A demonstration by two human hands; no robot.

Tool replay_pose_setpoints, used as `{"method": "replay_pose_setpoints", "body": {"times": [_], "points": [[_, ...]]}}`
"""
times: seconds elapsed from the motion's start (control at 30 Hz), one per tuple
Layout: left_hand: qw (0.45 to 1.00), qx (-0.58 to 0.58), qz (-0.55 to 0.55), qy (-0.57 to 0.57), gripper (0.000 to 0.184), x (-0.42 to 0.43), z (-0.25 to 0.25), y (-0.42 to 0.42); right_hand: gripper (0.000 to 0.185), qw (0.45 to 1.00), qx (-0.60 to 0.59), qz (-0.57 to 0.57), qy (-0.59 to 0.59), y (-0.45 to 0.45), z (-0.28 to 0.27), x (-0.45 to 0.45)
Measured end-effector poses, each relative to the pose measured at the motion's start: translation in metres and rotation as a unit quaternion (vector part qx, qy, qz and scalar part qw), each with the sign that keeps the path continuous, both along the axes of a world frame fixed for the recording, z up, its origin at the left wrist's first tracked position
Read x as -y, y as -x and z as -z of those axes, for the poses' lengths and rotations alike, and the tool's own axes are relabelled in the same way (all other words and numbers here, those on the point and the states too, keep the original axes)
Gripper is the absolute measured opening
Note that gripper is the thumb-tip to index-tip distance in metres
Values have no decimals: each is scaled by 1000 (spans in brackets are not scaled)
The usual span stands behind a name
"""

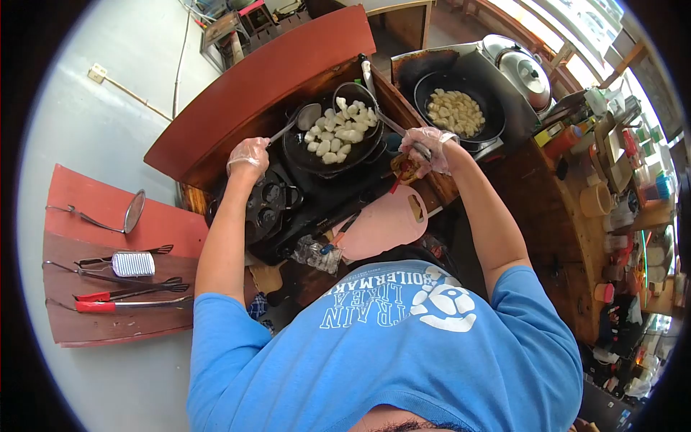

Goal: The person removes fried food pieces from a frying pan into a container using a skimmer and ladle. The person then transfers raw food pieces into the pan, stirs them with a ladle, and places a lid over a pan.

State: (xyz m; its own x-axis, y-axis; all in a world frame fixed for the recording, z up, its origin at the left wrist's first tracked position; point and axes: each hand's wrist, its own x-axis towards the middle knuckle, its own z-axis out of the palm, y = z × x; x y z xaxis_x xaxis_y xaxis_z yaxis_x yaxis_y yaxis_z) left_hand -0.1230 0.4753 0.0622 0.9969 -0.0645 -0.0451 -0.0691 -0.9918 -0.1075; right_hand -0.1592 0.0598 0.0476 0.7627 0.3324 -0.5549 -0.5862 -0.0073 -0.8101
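Observation:
My left hand [248, 155], in a clear plastic glove, is closed round the handle of a metal ladle [309, 116]. The ladle's bowl is over the left side of a dark wok [295, 147]. Pale white food pieces [332, 137] are heaped in this wok, some on a round strainer. My right hand [430, 150], also gloved, grips the long handle of the strainer [348, 89], whose round head is at the wok's far side, partly hidden by pieces. A small container with reddish contents [405, 167] is just below my right hand.
A second wok [425, 86] with yellowish pieces stands at the right, near lidded pots [524, 75]. A dark moulded pan [268, 205] is below my left hand. A pink board [385, 223] lies before me. Tongs [108, 305] and a grater [133, 264] hang at the left.

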Motion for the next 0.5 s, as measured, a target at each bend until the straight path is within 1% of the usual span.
{"method": "replay_pose_setpoints", "body": {"times": [0.03,0.1,0.13,0.2,0.23,0.3,0.33,0.37,0.4,0.43,0.47,0.5], "points": [[1000,-1,-2,1,28,-2,0,2,17,1000,-1,-2,1,-1,2,-1],[999,-12,-26,15,32,-7,-1,5,19,997,2,-52,62,-4,4,-2],[999,-11,-28,16,32,-11,0,3,19,997,3,-54,64,-3,5,-2],[998,-55,-22,28,36,-19,-1,1,23,990,26,-54,126,1,9,-4],[998,-55,-23,28,36,-20,-2,1,23,990,26,-56,126,3,9,-4],[988,-136,-23,66,36,-24,-4,3,27,980,45,-91,174,8,9,-5],[985,-121,-13,126,37,-26,0,5,27,979,45,-93,173,9,8,-6],[985,-121,-14,125,37,-27,3,6,27,979,23,-101,174,10,7,-6],[953,-182,-107,219,35,-25,4,7,27,979,1,-108,174,12,5,-6],[900,-238,-197,308,33,-22,6,8,27,978,-22,-115,175,14,5,-6],[900,-239,-196,307,33,-20,9,11,27,978,-23,-114,174,17,8,-4],[869,-249,-211,373,26,-18,15,15,28,980,15,-118,159,19,13,-4]]}}
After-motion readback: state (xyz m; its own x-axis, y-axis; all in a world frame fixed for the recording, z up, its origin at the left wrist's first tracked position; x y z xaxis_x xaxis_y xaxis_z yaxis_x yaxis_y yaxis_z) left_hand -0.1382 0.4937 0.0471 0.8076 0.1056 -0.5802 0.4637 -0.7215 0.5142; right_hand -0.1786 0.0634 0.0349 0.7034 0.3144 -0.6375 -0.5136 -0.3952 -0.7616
